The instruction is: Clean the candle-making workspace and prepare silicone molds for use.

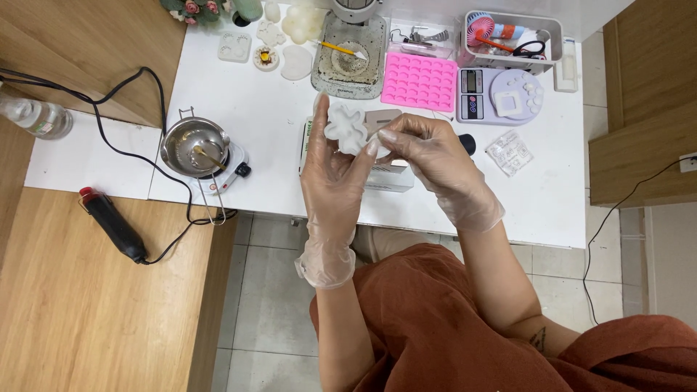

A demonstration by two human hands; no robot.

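Both my hands wear clear plastic gloves and meet above the white table (276, 116). My left hand (332, 174) holds a white, flower-shaped silicone mould (345, 125) upright by its lower edge. My right hand (428, 156) pinches the mould's right side with thumb and fingertips. Under the hands lies a white box (388, 178), partly hidden. A small black object (467, 144) shows just behind my right hand.
A steel pot with a stirrer (192, 145) sits on a small hot plate at the left. Farther back are a pink mould tray (420, 81), a lilac scale (501, 96), a grey stand base (350, 62), white moulds (236, 46), a basket (514, 38). A heat gun (112, 223) lies on the wooden bench.
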